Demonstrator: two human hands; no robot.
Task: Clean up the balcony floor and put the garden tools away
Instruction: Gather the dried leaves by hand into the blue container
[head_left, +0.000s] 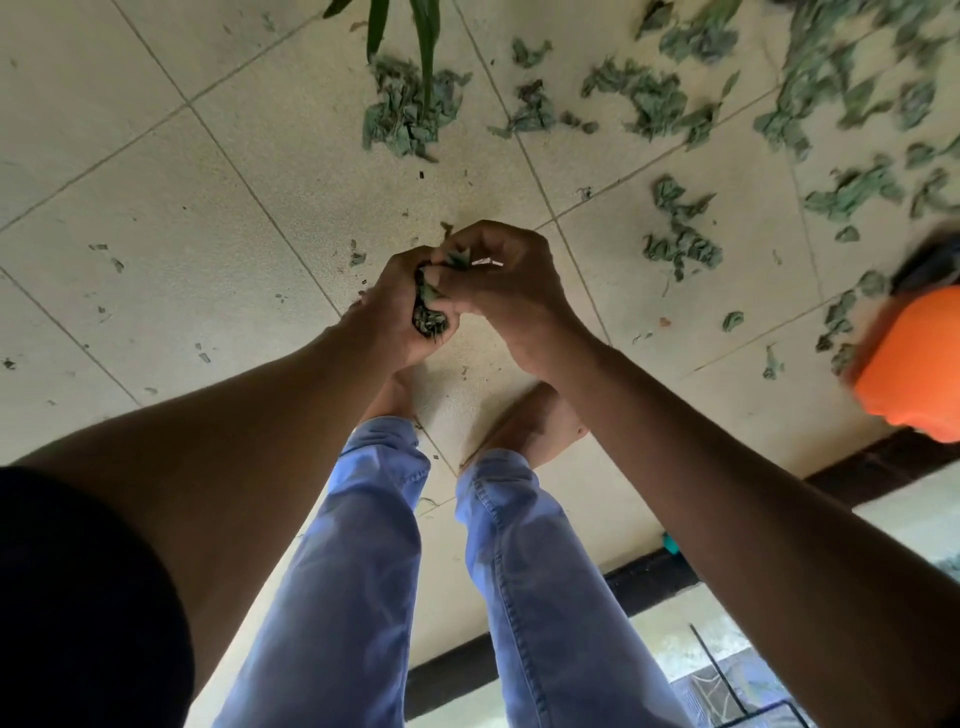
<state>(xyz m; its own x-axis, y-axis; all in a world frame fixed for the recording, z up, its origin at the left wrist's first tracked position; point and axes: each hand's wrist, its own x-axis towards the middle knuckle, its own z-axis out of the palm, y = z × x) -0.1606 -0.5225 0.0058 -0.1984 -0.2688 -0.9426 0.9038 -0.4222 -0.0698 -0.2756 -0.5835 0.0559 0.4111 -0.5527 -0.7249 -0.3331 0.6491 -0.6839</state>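
Where both hands (457, 291) meet, seemingly crumpled dry leaves (430, 312) bunch.

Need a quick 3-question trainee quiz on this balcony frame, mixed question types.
1. True or false: both hands press a wad of wilted green leaves between them.
2. Which side of the view holds the blurred orange plastic container: A left, B right, C centre?
3. Fill in: most loose leaf scraps still lie on the cream tiled ____.

Key: 1 true, left hand and right hand both have a grip on it. 2 B. 3 floor.
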